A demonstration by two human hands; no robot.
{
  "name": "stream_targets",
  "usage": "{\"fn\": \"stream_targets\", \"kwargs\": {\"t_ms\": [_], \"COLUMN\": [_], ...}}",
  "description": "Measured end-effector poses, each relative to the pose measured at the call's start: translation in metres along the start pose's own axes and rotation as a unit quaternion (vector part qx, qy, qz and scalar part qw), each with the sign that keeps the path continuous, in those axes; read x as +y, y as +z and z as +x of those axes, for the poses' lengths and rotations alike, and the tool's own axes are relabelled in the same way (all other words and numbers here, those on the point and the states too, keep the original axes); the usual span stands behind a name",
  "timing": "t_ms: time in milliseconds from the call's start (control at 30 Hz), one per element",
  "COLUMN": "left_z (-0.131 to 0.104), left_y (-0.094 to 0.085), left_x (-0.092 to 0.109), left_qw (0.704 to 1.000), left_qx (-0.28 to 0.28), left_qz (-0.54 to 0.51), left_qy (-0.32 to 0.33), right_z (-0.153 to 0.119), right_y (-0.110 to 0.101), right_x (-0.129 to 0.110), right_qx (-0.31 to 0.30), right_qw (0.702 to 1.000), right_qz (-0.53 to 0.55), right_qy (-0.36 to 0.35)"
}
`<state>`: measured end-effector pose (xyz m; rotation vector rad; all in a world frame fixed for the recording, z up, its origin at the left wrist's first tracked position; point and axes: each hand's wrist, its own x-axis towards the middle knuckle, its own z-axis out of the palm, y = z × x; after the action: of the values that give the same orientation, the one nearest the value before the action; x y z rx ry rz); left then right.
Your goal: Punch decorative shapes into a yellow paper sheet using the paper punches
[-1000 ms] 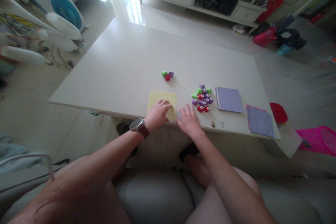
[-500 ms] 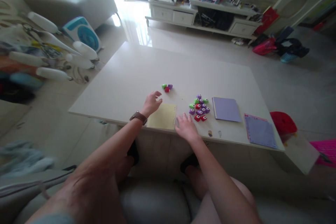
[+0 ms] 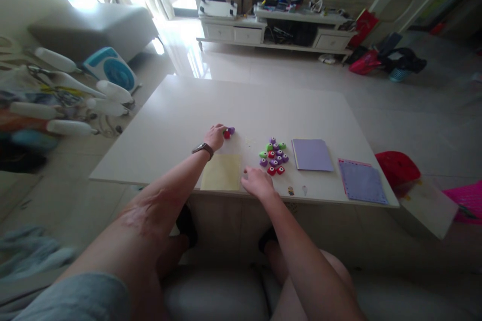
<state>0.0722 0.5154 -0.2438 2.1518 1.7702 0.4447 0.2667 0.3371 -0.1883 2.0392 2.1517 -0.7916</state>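
Observation:
My left hand (image 3: 215, 137) reaches past the top of a yellow sheet of paper (image 3: 221, 173). Its fingers close on a small green craft punch (image 3: 225, 131), mostly covered by them. Touching or close by it are a red craft punch (image 3: 227, 135) and a purple craft punch (image 3: 231, 131). At the sheet's right edge, my right hand (image 3: 258, 182) rests with curled fingers; whatever they may hold is hidden. Just beyond it stands a cluster of several purple, green and red craft punches (image 3: 276, 155).
White specks (image 3: 248, 141) lie on the white table (image 3: 211, 98). To the right are a stack of purple sheets (image 3: 312, 154) and another purple sheet pile (image 3: 363, 181). Two small cutouts, one a yellow figure (image 3: 290, 190), lie near the front edge. A red bin (image 3: 398, 170) stands beyond the table.
My left hand has moved forward from above the yellow sheet and closed on the green punch. My right hand's fingers have gone from spread to curled. The camera view has tilted up.

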Motion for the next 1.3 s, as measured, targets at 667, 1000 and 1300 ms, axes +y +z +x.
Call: {"fn": "stream_targets", "kwargs": {"t_ms": [667,1000,1300], "left_z": [-0.115,-0.18,-0.163], "left_y": [-0.028,-0.014,-0.005], "left_x": [0.027,0.064,0.042], "left_qw": [0.956,0.962,0.97], "left_qx": [0.157,0.075,-0.054], "left_qz": [-0.23,-0.208,-0.156], "left_qy": [0.096,0.161,0.181], "right_z": [0.012,0.006,0.013], "right_y": [-0.004,0.019,0.004], "right_x": [0.009,0.001,0.022], "right_qx": [0.144,-0.01,0.038], "right_qw": [0.935,0.817,0.737], "right_qz": [0.323,0.568,0.675], "right_qy": [-0.023,-0.101,-0.006]}}
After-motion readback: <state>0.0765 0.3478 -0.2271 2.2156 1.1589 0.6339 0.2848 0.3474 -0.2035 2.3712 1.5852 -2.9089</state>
